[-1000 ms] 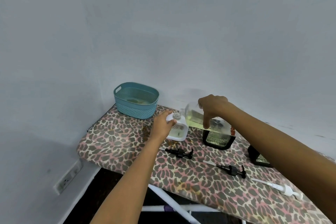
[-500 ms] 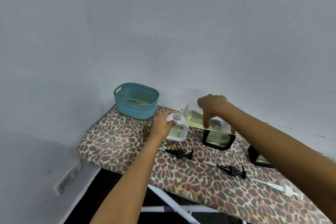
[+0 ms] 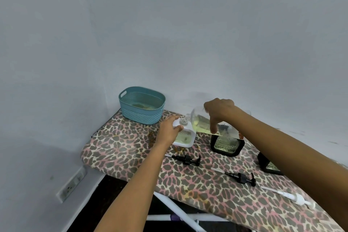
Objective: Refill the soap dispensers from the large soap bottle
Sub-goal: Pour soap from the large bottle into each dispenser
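Note:
My right hand point(image 3: 219, 112) grips the large clear soap bottle point(image 3: 202, 124), tipped on its side with pale yellow soap inside and its mouth over the neck of the white soap dispenser point(image 3: 185, 136). My left hand point(image 3: 169, 130) holds that white dispenser steady by its left shoulder. A black dispenser point(image 3: 227, 145) with no pump stands just right of it, partly behind the bottle. A second black dispenser point(image 3: 269, 165) shows further right, half hidden by my right forearm.
Two black pumps point(image 3: 188, 160) point(image 3: 241, 178) and a white pump point(image 3: 293, 197) lie on the leopard-print ironing board point(image 3: 116, 145). A teal basket point(image 3: 142, 107) stands at the board's far left end by the wall. A wall socket point(image 3: 70, 186) sits low on the left.
The tipped bottle and both hands have stayed almost still; the bottle's rear end has lifted very slightly.

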